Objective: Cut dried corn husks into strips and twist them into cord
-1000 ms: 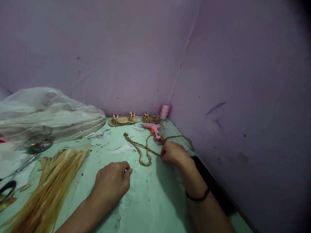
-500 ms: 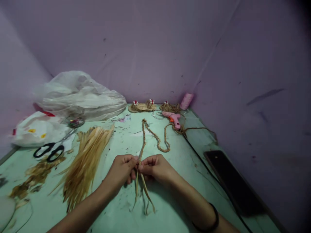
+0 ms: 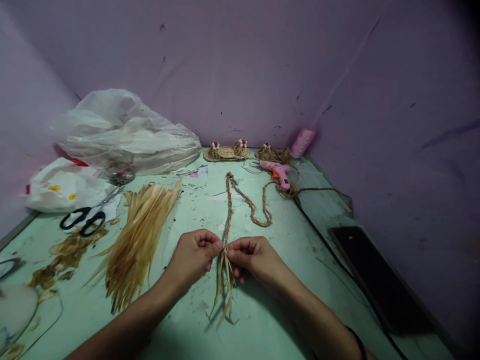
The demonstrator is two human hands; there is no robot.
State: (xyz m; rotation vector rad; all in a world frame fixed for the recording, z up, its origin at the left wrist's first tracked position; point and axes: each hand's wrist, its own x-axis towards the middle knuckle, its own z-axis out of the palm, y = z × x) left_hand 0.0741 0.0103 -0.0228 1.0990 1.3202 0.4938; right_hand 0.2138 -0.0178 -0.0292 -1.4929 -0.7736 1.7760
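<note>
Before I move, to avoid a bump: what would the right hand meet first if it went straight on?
The braided cord it seems to pinch, then likely the left hand; depth is unclear.

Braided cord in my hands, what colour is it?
The braided cord is tan-brown, clearest in the head view.

A single camera, worn on the person's head, looks forward and down over the near side of the green tabletop point(image 3: 292, 225), with the forearms entering from the bottom edge. The left hand point(image 3: 197, 255) and right hand point(image 3: 257, 257) fall below mid-frame, at close range, while the view runs wide from the scissors point(image 3: 102, 216) to a dark flat slab point(image 3: 378, 280). It faces the purple wall point(image 3: 232, 65), which fills the upper part.
</note>
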